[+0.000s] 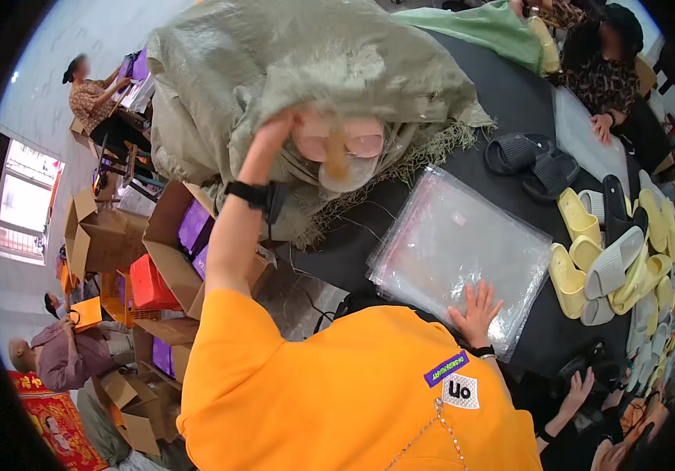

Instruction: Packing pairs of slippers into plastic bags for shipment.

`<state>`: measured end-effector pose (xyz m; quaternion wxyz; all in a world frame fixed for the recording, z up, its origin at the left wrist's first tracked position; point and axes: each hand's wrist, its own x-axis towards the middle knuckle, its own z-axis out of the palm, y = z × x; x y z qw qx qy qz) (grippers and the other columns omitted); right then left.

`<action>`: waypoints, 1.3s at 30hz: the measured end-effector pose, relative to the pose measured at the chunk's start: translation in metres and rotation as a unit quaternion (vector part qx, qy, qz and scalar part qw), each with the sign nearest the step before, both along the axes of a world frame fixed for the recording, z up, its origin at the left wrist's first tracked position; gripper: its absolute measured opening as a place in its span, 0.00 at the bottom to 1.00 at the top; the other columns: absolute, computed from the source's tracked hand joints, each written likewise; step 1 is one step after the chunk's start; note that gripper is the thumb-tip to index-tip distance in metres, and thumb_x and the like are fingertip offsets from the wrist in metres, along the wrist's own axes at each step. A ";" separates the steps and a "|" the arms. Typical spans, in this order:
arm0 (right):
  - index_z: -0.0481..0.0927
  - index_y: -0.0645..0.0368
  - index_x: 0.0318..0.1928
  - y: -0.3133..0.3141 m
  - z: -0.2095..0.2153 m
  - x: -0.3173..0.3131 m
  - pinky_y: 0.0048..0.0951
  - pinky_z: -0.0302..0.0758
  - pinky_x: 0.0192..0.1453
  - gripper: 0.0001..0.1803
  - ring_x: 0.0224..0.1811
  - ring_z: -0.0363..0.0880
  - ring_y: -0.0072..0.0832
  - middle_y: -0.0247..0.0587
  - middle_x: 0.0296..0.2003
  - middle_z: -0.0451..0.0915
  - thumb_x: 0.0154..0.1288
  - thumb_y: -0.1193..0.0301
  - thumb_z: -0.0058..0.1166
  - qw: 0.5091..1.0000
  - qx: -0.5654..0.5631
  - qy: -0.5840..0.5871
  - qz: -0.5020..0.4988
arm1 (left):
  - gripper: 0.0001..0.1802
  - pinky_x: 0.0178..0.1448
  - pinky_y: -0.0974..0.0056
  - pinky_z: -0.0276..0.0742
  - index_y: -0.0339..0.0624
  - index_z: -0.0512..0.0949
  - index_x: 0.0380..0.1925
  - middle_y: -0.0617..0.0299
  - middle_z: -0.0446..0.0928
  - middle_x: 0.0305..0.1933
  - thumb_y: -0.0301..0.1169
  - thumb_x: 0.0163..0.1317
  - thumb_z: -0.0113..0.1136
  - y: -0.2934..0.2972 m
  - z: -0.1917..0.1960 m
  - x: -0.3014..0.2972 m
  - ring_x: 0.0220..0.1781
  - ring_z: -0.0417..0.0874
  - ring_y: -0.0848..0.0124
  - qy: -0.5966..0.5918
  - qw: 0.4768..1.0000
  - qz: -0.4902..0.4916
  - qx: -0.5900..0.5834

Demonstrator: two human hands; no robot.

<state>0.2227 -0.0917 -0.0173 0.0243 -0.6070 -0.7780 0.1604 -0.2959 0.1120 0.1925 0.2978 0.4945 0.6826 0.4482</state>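
My left arm reaches to the mouth of a large grey-green woven sack (259,55). There my left hand (281,127) is blurred and partly hidden, so its fingers do not show. Right beside it, pink slippers (365,137) show in the opening, smeared by motion; whether the hand grips one cannot be made out. My right hand (475,315) lies flat, fingers spread, on the near right part of a stack of clear plastic bags (463,235). The bags rest on the dark table just in front of my body.
Black slippers (532,163) lie right of the bags, beside many yellow and grey slippers (577,282). Across the table a co-worker (600,86) has a hand on a clear bag (585,133). Cardboard boxes (168,275) and a red container (153,282) stand at the left.
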 end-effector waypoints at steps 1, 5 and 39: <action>0.60 0.45 0.65 -0.001 0.000 0.000 0.62 0.23 0.66 0.40 0.72 0.36 0.45 0.43 0.69 0.45 0.54 0.43 0.48 1.000 -0.003 -0.001 -0.001 | 0.16 0.46 0.63 0.72 0.39 0.74 0.45 0.57 0.80 0.36 0.35 0.66 0.42 0.008 0.019 -0.004 0.36 0.79 0.69 -0.096 0.995 0.030 -0.027; 0.60 0.45 0.65 -0.002 -0.007 0.000 0.62 0.23 0.66 0.40 0.72 0.36 0.45 0.43 0.69 0.45 0.54 0.43 0.49 1.000 0.011 0.002 0.007 | 0.18 0.44 0.62 0.72 0.40 0.72 0.46 0.55 0.79 0.40 0.40 0.62 0.48 0.040 0.006 -0.028 0.37 0.78 0.65 0.054 0.995 0.061 -0.058; 0.42 0.49 0.69 0.002 0.015 -0.004 0.59 0.48 0.65 0.55 0.68 0.51 0.45 0.47 0.65 0.56 0.48 0.41 0.55 1.000 0.015 -0.014 -0.023 | 0.18 0.38 0.64 0.76 0.45 0.74 0.44 0.60 0.77 0.40 0.46 0.62 0.52 0.031 -0.113 0.058 0.36 0.78 0.69 -0.235 0.966 0.039 -0.104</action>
